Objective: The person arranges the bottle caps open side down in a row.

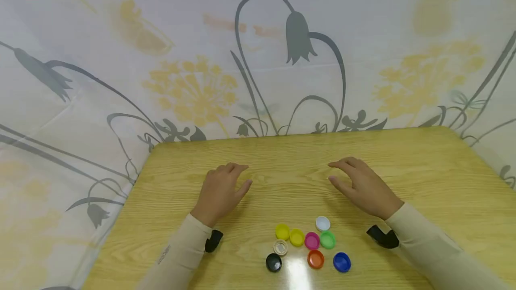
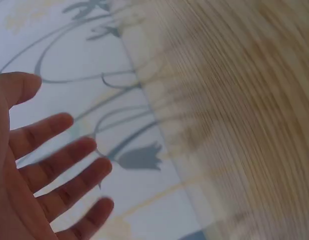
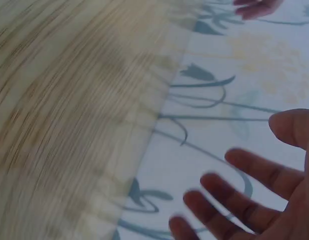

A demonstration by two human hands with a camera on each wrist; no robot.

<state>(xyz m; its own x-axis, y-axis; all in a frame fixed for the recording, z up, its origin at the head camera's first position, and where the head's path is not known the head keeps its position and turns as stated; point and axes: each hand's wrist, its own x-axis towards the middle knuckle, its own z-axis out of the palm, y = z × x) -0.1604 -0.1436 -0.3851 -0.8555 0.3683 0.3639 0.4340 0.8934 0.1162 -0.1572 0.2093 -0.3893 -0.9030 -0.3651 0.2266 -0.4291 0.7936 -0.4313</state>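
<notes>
My left hand (image 1: 221, 191) hovers over the left part of the table, its fingers relaxed and holding nothing. Across from it my right hand (image 1: 364, 187) is likewise loose and bare, thumb apart from the fingers. Both wrist views show the fingers (image 2: 69, 160) spread a little. Nearer the front lie several small round caps: two yellow caps (image 1: 297, 237), a white cap (image 1: 322, 223), a pink cap (image 1: 312, 240), a green cap (image 1: 328, 239), a beige cap (image 1: 280, 247), a black cap (image 1: 273, 262), an orange cap (image 1: 316, 259) and a blue cap (image 1: 341, 262). Neither hand touches them.
The wood-grain table (image 1: 282, 160) ends at the back against a white cloth (image 1: 181, 21) printed with grey and yellow flowers. Black wrist mounts (image 1: 383, 237) sit under both sleeves. Light glares off the table at the front.
</notes>
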